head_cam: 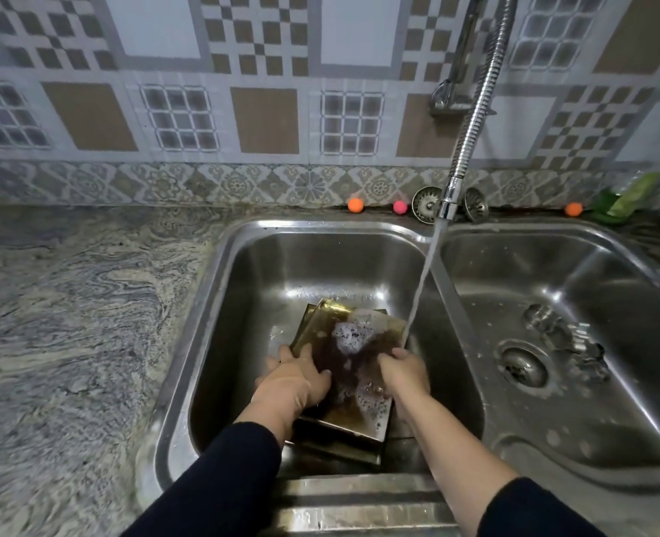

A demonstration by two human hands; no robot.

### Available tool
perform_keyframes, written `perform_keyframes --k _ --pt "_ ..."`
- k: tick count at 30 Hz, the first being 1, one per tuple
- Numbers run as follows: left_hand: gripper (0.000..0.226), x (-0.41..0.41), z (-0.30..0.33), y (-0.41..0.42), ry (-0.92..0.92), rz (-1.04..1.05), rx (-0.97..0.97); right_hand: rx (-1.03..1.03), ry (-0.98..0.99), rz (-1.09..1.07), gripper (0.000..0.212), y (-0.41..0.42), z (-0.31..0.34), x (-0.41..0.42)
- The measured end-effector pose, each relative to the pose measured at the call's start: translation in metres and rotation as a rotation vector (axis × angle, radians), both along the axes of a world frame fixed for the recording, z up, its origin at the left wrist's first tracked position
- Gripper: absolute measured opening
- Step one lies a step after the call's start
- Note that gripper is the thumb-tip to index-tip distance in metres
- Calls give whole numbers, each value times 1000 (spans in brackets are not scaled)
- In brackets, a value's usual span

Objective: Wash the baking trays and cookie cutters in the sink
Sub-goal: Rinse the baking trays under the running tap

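Observation:
A stack of gold-coloured baking trays lies in the left sink basin, the top one dark-stained and foamy. My left hand grips the top tray's left edge, thumb over the rim and fingers on its surface. My right hand holds the tray's right edge with curled fingers. Water runs from the faucet nozzle onto the tray's far right corner. Several metal cookie cutters lie in the right basin near its drain.
A marbled stone counter spreads to the left. Two drain strainers and small orange and pink balls sit along the back ledge. A green packet is at the far right. The faucet hose hangs over the basins' divider.

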State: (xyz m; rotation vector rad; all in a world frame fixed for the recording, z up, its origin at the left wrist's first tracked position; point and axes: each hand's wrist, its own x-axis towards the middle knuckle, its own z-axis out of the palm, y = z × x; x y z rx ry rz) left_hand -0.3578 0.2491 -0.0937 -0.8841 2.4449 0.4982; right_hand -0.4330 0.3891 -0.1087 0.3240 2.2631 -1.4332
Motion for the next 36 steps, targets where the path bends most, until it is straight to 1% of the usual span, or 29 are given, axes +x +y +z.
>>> perform_keyframes --k 2,3,6,10,12,13,15,18,21,24,26,29,30,31,32,34,35,36 --pt "67 -1 8 0 12 -1 -7 -115 -30 -59 34 2 3 0" --pt "68 -1 12 2 13 -4 -6 -136 -27 -71 32 3 3 0" --pt "74 -1 21 10 -24 -37 41 -110 51 -51 31 6 7 -4" --pt "79 4 23 27 -113 -91 98 -215 62 72 45 11 26 -8" --pt "76 4 20 38 -100 -77 145 -226 129 96 46 16 32 -10" --pt "72 4 18 46 -55 -69 177 -223 176 94 44 18 34 -10" --pt "63 0 13 62 130 -111 216 -223 259 104 42 25 40 -9" --pt "55 -14 16 82 421 -283 216 -301 337 150 42 35 52 -4" --pt "53 -35 26 86 571 -336 147 -361 404 200 41 44 65 0" --pt "50 -50 32 64 632 -352 39 -364 459 226 41 52 76 1" --pt "51 -54 36 46 624 -344 -103 -379 477 213 40 55 80 0" --pt "55 -49 41 27 581 -349 -420 -401 489 186 39 53 86 -3" --pt "58 -46 42 23 594 -308 -448 -410 487 178 39 52 87 -4" --pt "63 -43 44 20 629 -241 -408 -423 485 170 39 51 89 -6" --pt "70 -40 45 18 682 -154 -313 -435 481 166 40 48 89 -7" --pt "88 -34 52 15 825 56 -38 -438 475 172 41 43 90 -9" --pt "93 -31 54 12 887 168 92 -428 477 176 41 40 89 -11" --pt "92 -29 57 10 918 270 188 -412 476 189 41 37 87 -13"
